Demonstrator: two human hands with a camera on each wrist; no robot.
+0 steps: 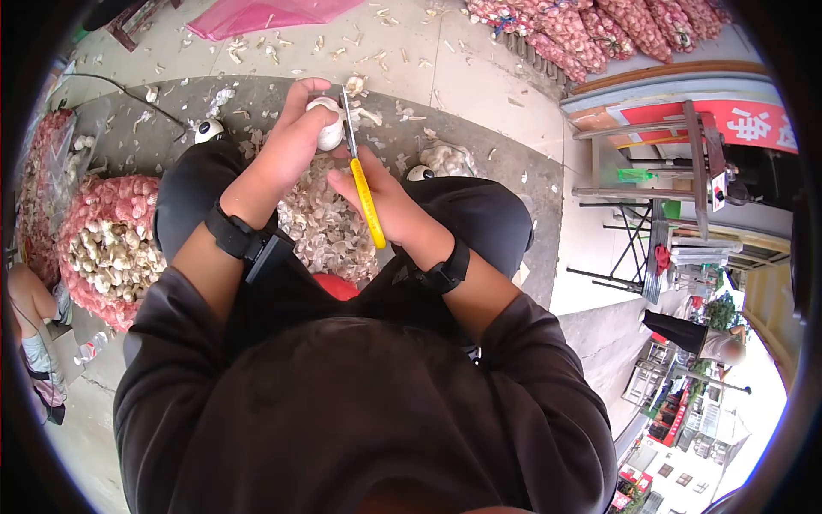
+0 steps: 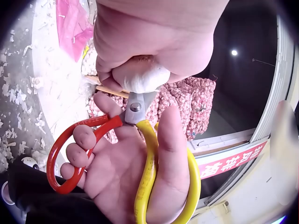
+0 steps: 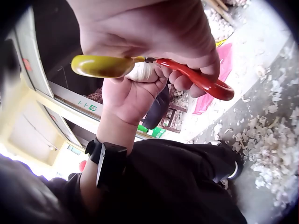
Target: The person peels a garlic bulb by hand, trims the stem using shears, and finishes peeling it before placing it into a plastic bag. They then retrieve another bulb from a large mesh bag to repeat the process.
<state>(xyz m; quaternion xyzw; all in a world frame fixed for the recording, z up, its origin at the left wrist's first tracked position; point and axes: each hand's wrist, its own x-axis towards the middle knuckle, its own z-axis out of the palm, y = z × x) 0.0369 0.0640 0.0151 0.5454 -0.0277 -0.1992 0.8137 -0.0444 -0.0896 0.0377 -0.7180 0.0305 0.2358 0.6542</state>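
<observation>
The left hand has its fingers wrapped round a white garlic bulb. The right hand has its grip on scissors with one red handle and one yellow handle. The thumb goes through the yellow loop, and some fingers go through the red one. The bulb is up in the air in front of the person, right by the blades. Lots of garlic skins lie between the legs. A pink net bag full of garlic sits beside the left leg.
</observation>
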